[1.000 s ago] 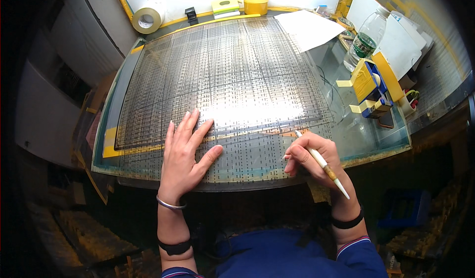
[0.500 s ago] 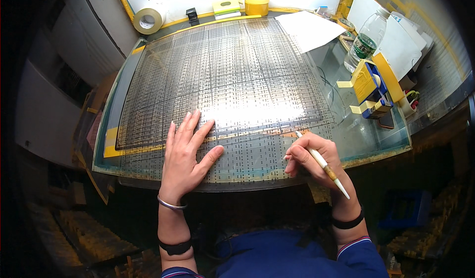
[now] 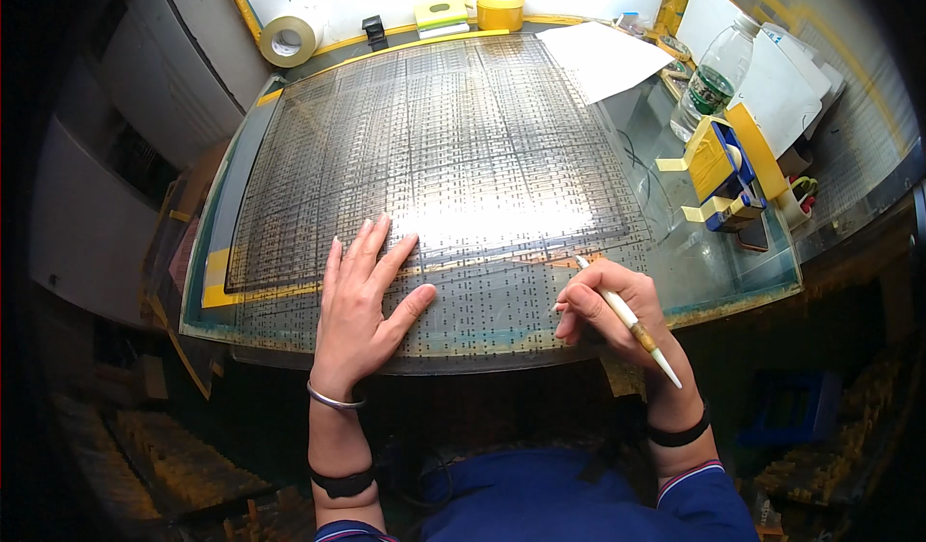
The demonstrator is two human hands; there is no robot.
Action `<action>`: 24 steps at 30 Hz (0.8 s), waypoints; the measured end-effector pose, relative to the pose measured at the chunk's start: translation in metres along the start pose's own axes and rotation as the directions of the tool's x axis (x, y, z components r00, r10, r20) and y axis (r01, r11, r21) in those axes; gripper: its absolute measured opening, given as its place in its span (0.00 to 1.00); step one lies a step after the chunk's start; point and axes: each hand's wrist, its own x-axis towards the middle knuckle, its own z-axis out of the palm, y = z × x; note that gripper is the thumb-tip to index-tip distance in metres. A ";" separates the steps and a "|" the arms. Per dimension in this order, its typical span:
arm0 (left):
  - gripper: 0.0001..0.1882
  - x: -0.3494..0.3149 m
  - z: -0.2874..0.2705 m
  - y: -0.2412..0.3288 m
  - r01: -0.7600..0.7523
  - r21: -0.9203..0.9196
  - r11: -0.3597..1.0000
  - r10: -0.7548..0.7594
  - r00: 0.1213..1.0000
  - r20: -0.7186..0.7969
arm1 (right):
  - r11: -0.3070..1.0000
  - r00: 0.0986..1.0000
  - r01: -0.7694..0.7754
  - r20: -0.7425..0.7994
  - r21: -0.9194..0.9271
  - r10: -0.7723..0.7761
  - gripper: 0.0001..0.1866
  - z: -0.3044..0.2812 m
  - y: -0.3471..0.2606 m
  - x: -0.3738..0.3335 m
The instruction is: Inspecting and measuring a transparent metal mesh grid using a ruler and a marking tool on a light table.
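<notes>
A transparent film sheet (image 3: 453,137) covered in rows of small dark marks and lines lies flat over the glass tabletop. My left hand (image 3: 367,296) rests palm down on the near part of this sheet, fingers spread. Over the near right part, my right hand (image 3: 612,311) is closed around a white pen-shaped tool (image 3: 632,322) with a brownish band. One end of the tool tapers back toward my wrist; the other reaches just past my fingers, close to the sheet. Whether that end touches the film I cannot tell. Yellow tape (image 3: 220,286) lies at the sheet's left corner.
At the right stand a blue tape dispenser (image 3: 728,180) with yellow tape and a plastic bottle (image 3: 714,79). White paper (image 3: 608,60) overlaps the far right. Behind the sheet are a tape roll (image 3: 289,39), a black clip (image 3: 374,31) and a yellow jar (image 3: 501,10).
</notes>
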 end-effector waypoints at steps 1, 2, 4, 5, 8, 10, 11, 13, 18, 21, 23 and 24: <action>0.33 0.000 0.000 0.000 -0.009 -0.001 1.000 0.009 1.000 -0.012 | 1.000 1.000 0.003 0.000 -0.001 -0.003 0.09 0.000 0.000 0.000; 0.33 0.000 0.001 0.000 -0.017 -0.002 1.000 0.017 1.000 -0.025 | 1.000 1.000 0.003 0.001 0.000 -0.003 0.09 0.000 0.000 0.000; 0.32 0.000 0.002 -0.001 -0.025 -0.006 1.000 0.025 0.999 -0.038 | 1.000 1.000 0.005 0.004 0.000 -0.005 0.09 0.001 0.001 0.001; 0.32 0.000 0.001 0.000 -0.026 -0.006 1.000 0.026 0.999 -0.039 | 1.000 1.000 0.006 0.004 0.002 -0.006 0.09 0.000 0.001 0.000; 0.31 0.000 -0.001 0.001 -0.006 -0.013 1.000 0.006 1.000 -0.010 | 1.000 1.000 0.009 0.005 0.008 -0.009 0.09 0.000 0.000 0.000; 0.30 0.000 -0.002 0.000 0.006 -0.022 1.000 -0.006 1.000 0.003 | 1.000 1.000 0.010 0.004 0.014 -0.010 0.09 0.000 0.000 0.000; 0.30 0.000 -0.001 0.000 0.006 -0.028 1.000 -0.006 1.000 0.002 | 1.000 1.000 0.010 0.007 0.012 -0.010 0.09 0.000 0.000 0.000; 0.29 0.000 -0.002 0.000 0.006 -0.037 0.999 -0.006 1.000 -0.001 | 1.000 1.000 0.009 0.012 0.008 -0.009 0.09 0.000 0.000 0.000; 0.28 0.000 -0.003 0.001 0.009 -0.037 0.999 -0.009 1.000 0.003 | 1.000 1.000 0.019 0.015 0.017 -0.020 0.09 0.001 0.000 0.000; 0.27 0.000 -0.003 0.001 -0.003 -0.030 1.000 0.003 1.000 -0.008 | 1.000 1.000 0.018 0.014 0.007 -0.018 0.09 0.001 -0.001 0.000; 0.27 0.000 -0.002 0.001 -0.004 -0.031 1.000 0.004 1.000 -0.012 | 1.000 1.000 0.019 0.013 0.001 -0.019 0.09 0.000 -0.001 0.000; 0.27 0.000 -0.002 0.001 -0.005 -0.032 0.999 0.005 1.000 -0.014 | 1.000 1.000 0.021 0.012 0.000 -0.021 0.09 0.000 0.000 0.000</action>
